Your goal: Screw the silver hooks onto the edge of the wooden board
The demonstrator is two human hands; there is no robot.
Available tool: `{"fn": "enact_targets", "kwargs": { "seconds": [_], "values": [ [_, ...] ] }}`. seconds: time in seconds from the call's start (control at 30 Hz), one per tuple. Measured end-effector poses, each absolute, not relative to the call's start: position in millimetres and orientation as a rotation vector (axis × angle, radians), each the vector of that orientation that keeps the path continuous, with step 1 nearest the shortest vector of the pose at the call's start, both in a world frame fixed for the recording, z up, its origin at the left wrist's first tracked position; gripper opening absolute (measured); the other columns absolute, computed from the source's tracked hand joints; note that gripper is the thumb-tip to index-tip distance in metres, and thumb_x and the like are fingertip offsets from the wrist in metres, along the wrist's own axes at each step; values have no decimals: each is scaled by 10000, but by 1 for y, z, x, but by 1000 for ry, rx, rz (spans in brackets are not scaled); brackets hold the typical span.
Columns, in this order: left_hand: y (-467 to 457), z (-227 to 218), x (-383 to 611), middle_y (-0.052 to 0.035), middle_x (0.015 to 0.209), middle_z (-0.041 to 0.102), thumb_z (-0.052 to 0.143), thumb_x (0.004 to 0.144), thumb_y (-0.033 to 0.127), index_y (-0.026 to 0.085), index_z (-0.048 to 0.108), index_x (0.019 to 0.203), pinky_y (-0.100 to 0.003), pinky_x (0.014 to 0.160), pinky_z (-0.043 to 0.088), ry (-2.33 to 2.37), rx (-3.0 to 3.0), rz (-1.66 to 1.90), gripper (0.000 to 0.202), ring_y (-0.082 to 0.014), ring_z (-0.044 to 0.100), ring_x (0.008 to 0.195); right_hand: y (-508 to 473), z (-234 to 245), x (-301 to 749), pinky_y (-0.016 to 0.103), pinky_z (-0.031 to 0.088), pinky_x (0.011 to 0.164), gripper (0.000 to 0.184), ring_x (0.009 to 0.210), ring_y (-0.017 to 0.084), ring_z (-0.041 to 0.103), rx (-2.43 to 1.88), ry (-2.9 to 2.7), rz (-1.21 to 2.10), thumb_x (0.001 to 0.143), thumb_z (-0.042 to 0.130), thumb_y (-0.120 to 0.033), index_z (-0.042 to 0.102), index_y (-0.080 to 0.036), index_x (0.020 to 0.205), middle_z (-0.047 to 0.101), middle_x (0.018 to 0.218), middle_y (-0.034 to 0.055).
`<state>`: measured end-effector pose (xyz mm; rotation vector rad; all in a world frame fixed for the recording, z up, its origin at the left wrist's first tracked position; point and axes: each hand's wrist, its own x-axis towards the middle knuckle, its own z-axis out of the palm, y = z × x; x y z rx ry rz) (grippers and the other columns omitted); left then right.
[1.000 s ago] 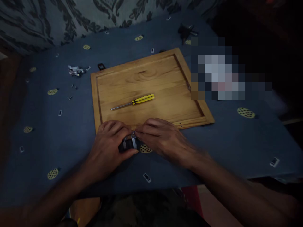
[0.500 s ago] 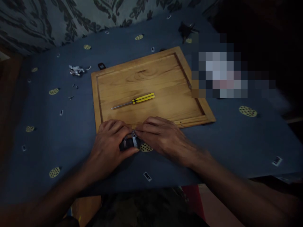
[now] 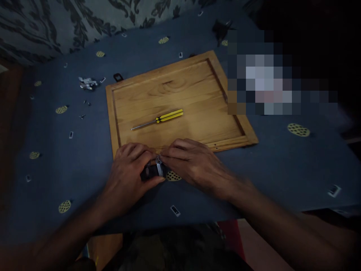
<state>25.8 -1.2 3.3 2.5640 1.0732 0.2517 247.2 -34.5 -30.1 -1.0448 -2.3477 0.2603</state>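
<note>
My left hand (image 3: pixel 128 175) is wrapped round a small black block with a metal band (image 3: pixel 153 171), at the near edge of a wooden panel (image 3: pixel 180 94). My right hand (image 3: pixel 191 162) meets it from the right, with fingertips pinched on a small silver metal piece (image 3: pixel 158 160) on top of the block. Both hands rest on the blue patterned cloth (image 3: pixel 50 162). On the panel beyond the hands lies a yellow-handled screwdriver (image 3: pixel 158 119), untouched.
A heap of small silver metal parts (image 3: pixel 88 83) and a few loose screws (image 3: pixel 86 103) lie on the cloth at the back left. A black clip (image 3: pixel 118 77) sits by the panel's far left corner. Some dark object (image 3: pixel 221 28) lies at the back right.
Both hands stay on the block as before. The view has shifted slightly, so the panel and screwdriver sit a little higher in the picture.
</note>
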Motion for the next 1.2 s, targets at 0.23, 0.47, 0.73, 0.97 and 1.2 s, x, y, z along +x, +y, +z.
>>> {"fn": "enact_targets", "kwargs": {
  "seconds": [0.23,0.47,0.73,0.97,1.2],
  "values": [
    [-1,2,27,-46,1097,723,876,818,439,239,660,1001,-493,920,507,1038,2575,300,346,-290,650,1052,-35,-31,246,383,612,729,221,834,222,703,-1035,-2254,250,1053,544,-200,743,-230,960,815,996,43],
    [-2,-1,28,-35,1067,724,936,753,356,222,670,984,-502,910,502,1047,2543,328,377,-292,657,1019,-32,-25,250,320,669,764,159,876,198,768,-1092,-1973,255,1011,597,-132,713,-198,1098,799,1009,71],
    [-2,2,28,-35,1059,729,944,756,352,202,684,984,-494,943,498,1054,2511,289,378,-290,653,1050,5,-18,269,563,579,1005,358,1210,359,651,-1438,-2178,11,998,521,-154,653,-152,1330,700,1361,179],
    [-1,4,28,-47,1086,719,927,779,386,191,702,1048,-475,973,481,1056,2509,238,401,-295,624,1098,23,-27,271,509,543,955,365,1082,344,666,-1654,-2278,142,968,494,-132,719,-170,1252,753,1161,165],
    [-1,3,28,-42,1071,696,911,794,425,193,698,990,-457,982,462,1068,2526,220,371,-288,604,1093,18,-22,281,405,562,771,206,882,270,695,-1485,-2078,283,936,622,-246,754,-232,1093,724,950,78]
  ]
}}
